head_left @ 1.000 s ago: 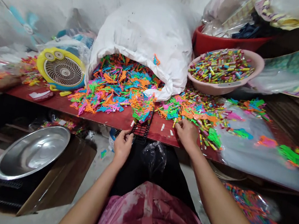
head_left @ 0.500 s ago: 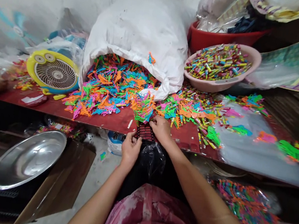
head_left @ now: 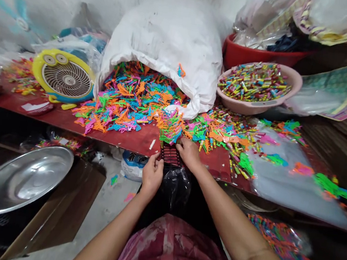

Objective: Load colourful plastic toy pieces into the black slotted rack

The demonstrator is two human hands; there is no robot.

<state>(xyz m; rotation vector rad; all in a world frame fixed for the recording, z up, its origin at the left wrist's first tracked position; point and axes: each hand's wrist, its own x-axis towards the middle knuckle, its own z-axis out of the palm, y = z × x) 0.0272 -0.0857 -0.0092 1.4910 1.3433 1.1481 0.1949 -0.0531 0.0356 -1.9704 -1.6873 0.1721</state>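
On the head camera I see both hands close together at the near edge of a red-painted wooden board [head_left: 122,138], and both are narrow. The left hand [head_left: 152,174] pinches the near left side of a black plastic grid [head_left: 171,155], and the right hand [head_left: 189,154] presses its fingers on the right side of the same grid, so I judge that both hold it. The grid sits at the board's edge, above a black plastic bag [head_left: 175,187], and a tangled stack of neon plastic shapes [head_left: 169,126] rises from its far end – touching the spilled heap. Far behind, a white woven sack [head_left: 169,32] lies open, with a large pile of these shapes [head_left: 129,99] coming out. To the right stands a pink plastic basin [head_left: 258,109] full of small striped tubes; to the left, a yellow round fan [head_left: 63,76] – and below the board, a steel bowl [head_left: 18,182].
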